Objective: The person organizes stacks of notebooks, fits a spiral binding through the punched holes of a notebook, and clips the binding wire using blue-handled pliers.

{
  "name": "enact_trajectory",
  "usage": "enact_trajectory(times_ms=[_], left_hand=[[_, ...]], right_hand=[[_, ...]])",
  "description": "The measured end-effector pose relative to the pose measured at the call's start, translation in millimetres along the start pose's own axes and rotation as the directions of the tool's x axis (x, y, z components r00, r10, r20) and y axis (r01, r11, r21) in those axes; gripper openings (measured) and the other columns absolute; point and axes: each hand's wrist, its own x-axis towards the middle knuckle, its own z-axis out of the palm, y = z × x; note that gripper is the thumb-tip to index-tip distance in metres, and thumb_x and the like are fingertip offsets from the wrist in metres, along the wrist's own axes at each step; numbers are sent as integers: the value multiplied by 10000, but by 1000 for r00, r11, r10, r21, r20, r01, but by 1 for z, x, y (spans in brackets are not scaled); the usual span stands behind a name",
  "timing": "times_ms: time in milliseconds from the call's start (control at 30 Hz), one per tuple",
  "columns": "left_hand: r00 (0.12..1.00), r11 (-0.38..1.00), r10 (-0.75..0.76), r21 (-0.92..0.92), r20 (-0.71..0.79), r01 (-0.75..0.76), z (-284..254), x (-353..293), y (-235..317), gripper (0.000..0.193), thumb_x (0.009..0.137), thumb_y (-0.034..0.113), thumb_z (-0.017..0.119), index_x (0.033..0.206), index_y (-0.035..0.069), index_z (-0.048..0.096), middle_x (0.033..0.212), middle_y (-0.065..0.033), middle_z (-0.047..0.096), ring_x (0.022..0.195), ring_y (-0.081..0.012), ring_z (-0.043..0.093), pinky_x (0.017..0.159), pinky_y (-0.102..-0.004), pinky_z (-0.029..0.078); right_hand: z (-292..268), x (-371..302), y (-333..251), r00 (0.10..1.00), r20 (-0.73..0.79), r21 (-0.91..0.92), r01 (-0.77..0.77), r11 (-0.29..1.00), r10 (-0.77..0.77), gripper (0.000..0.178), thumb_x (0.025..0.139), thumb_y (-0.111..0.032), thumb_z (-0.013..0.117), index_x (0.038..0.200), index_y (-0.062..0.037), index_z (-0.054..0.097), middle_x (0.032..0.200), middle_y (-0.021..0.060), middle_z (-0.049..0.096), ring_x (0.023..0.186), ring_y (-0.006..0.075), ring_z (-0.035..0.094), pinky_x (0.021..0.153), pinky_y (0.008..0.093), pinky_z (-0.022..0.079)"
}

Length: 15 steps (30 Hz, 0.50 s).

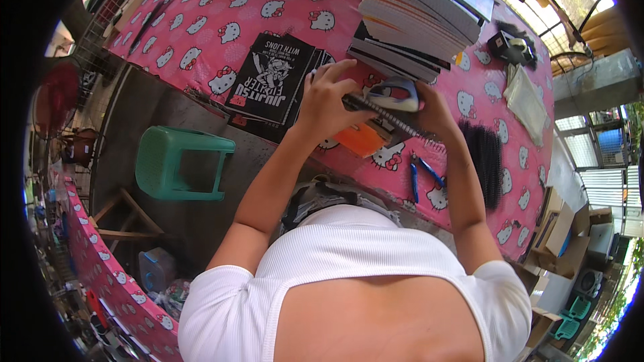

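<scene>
Between my two hands a book with a dark spiral coil [386, 115] along its edge is held tilted over the table. My left hand [327, 99] grips its left end, fingers bent round it. At the other end, my right hand [439, 119] closes on the coil side, its fingertips partly hidden. Just beyond the coil lies a rounded white and dark-blue object [396, 96] whose kind I cannot make out. Below the book shows an orange sheet or cover [362, 137]. Blue-handled pliers [422, 177] lie near my right forearm.
Black-covered books [268, 84] lie left of my hands. A tall stack of books [422, 17] stands beyond them. A bundle of black coils [484, 164] and clear plastic sheets [525, 104] lie to the right. A green stool [181, 163] stands on the floor at left.
</scene>
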Motion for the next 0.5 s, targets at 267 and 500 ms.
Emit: enact_trajectory(times_ms=[267,500], left_hand=[[1000,997,-24,-80,-13,22,-8,5,-13,343,541,195,849,816,79,680,1234,-136,527,1085,-308,508,888,-388,452],[985,961,-171,-220,-2,166,-17,-1,-32,421,567,126,842,947,95,663,1161,-100,584,965,-200,602,803,-321,494]], right_hand=[[17,3,14,995,-77,277,-47,960,71,488,637,-64,739,1092,34,592,1004,96,655,932,238,626,837,346,500],[17,23,8,986,157,758,-88,646,-51,585,582,56,655,1158,39,554,1092,110,631,992,199,611,835,308,497]])
